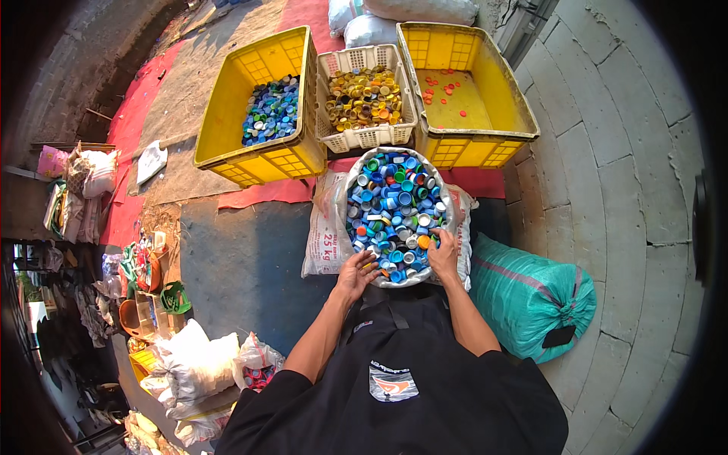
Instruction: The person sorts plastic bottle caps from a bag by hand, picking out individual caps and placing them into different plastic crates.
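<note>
Before me stands an open woven sack [343,213], its rim rolled down, full of plastic bottle caps [392,196], mostly blue with some green, white and orange. My left hand [357,274] is at the sack's near left rim, palm turned up and fingers apart. A bit of yellow shows by its fingertips; whether it touches them is unclear. Over the near right side of the caps, my right hand [444,254] has curled fingers. Just left of its thumb lies a yellow-orange cap [424,242]. Whether the right fingers pinch anything is hidden.
Behind the sack are a yellow crate [267,159] with mostly blue caps, a white basket [369,138] of yellow caps, and a yellow crate [472,147] with scattered orange-red caps. A tied green sack [523,296] lies right, beside a block wall [603,187]. Filled sacks [199,364] stand left.
</note>
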Available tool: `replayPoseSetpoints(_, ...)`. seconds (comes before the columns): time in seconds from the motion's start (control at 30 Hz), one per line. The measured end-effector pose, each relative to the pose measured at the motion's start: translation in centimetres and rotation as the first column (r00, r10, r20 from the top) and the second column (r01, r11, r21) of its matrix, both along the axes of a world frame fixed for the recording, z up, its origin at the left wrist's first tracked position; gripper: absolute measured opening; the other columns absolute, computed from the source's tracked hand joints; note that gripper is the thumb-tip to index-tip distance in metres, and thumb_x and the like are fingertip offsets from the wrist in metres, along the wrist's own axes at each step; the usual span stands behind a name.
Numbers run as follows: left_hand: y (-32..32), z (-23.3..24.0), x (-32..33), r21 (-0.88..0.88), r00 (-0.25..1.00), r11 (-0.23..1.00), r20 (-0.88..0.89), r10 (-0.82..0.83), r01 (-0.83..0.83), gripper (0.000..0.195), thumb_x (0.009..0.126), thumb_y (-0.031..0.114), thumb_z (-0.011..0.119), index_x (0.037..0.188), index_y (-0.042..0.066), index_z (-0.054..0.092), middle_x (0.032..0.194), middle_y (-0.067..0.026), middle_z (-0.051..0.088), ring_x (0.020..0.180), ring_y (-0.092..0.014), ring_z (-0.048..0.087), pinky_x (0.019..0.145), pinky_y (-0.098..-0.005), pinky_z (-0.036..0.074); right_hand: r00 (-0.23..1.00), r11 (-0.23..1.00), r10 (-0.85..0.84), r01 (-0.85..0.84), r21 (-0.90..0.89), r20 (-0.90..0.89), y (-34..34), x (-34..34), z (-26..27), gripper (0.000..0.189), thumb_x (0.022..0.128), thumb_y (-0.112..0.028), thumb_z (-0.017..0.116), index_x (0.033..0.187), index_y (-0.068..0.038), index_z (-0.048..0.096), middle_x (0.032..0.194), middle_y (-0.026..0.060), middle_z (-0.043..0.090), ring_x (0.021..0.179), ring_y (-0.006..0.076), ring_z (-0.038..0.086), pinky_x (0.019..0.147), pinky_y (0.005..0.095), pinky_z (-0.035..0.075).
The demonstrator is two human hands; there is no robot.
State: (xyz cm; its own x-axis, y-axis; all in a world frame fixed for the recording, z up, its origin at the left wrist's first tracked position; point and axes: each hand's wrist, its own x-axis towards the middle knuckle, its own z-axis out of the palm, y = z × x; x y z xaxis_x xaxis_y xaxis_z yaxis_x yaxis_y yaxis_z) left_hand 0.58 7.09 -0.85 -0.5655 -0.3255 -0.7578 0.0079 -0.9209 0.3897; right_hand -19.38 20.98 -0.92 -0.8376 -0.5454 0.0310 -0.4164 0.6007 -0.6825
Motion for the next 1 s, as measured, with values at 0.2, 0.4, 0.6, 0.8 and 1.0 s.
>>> replayPoseSetpoints(0.2,1.1,0.8,1.1,-0.001,0.999,1.0,0.048,-0.012,0.012,0.045,0.086,0.034,0.058,0.117,0.003,0.05,0.116,-0.0093,0.052,0.101,-0.022,0.052,0.086,-0.0391,0.046,0.979,0.978,0.191,-0.183,0.099,-0.077,-4.6,0.5,0.4,0.027,0.071,-0.024,0.069,0.094,-0.009,0.065,0.094,0.0126,0.058,0.095,0.0322,0.05,0.082,0.0461,0.041)
replayPoseSetpoints(0.4,1.2,0.6,3.6,0.029,0.998,1.0,0.069,0.004,-0.006,0.039,0.087,0.034,0.057,0.113,0.005,0.053,0.107,-0.0077,0.056,0.094,-0.019,0.055,0.081,-0.0369,0.048,0.932,0.932,0.326,-0.291,0.215,-0.156,-8.4,0.5,0.5,0.026,0.071,-0.022,0.068,0.092,-0.008,0.063,0.094,0.0123,0.06,0.095,0.0311,0.052,0.08,0.0452,0.04)
replayPoseSetpoints(0.6,0.6,0.7,4.7,0.028,0.995,0.998,0.083,0.048,-0.05,0.031,0.088,0.03,0.056,0.108,0.006,0.054,0.103,-0.0079,0.058,0.089,-0.019,0.056,0.074,-0.0354,0.049,0.906,0.88,0.388,-0.31,0.36,-0.168,-10.0,1.2,0.3,0.032,0.069,-0.017,0.069,0.097,-0.005,0.059,0.092,0.0156,0.06,0.094,0.0325,0.053,0.081,0.0442,0.041)
replayPoseSetpoints(0.8,-0.2,1.2,3.9,0.009,0.996,1.0,0.084,0.007,-0.008,0.032,0.088,0.03,0.057,0.11,0.007,0.053,0.104,-0.0068,0.057,0.089,-0.019,0.055,0.074,-0.0346,0.049,0.963,0.961,0.268,-0.267,0.076,0.0,-9.5,1.4,-0.1,0.037,0.072,-0.017,0.065,0.106,-0.003,0.057,0.092,0.0201,0.056,0.089,0.0351,0.054,0.08,0.0426,0.044)
replayPoseSetpoints(1.0,-0.5,0.9,2.9,-0.043,0.997,0.998,0.061,-0.048,0.051,0.034,0.088,0.032,0.057,0.11,0.007,0.053,0.103,-0.0057,0.058,0.09,-0.018,0.055,0.074,-0.0338,0.048,0.955,0.982,0.178,-0.158,-0.103,0.238,-7.2,1.9,0.3,0.03,0.076,-0.021,0.067,0.102,-0.006,0.063,0.086,0.0157,0.058,0.078,0.0257,0.06,0.071,0.0347,0.049)
